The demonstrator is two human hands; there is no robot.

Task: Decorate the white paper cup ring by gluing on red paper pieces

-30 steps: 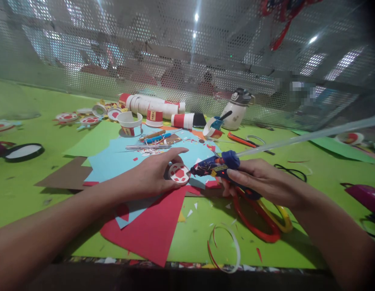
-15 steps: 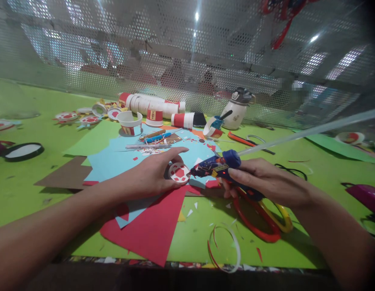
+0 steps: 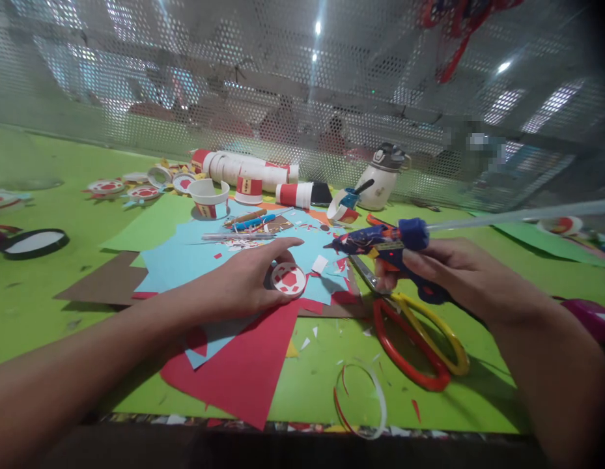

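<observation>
Between the thumb and fingers of my left hand (image 3: 251, 277) is a small round white disc, a paper cup base (image 3: 288, 280) with red paper pieces on its face. It rests over the light blue paper (image 3: 185, 260). My right hand (image 3: 453, 277) grips a dark blue hot glue gun (image 3: 380, 240), its nozzle pointing left and apart from the disc. A long translucent glue stick (image 3: 517, 213) sticks out of its back. Below the gun lie scissors (image 3: 414, 355) with red and yellow handles. A small white paper piece (image 3: 320, 264) lies right of the disc.
Red paper (image 3: 243, 371) reaches toward the table's front edge, near a thin paper ring (image 3: 380, 404). Behind are pens (image 3: 253, 223), a cut paper cup (image 3: 209, 195), stacked cups (image 3: 248, 168) and a white bottle (image 3: 379, 179). Decorated discs (image 3: 105, 187) sit at the back left.
My right hand has drawn the glue gun back to the right and slightly up, off the disc. The scissors and the white paper piece now show more. My left hand stays put.
</observation>
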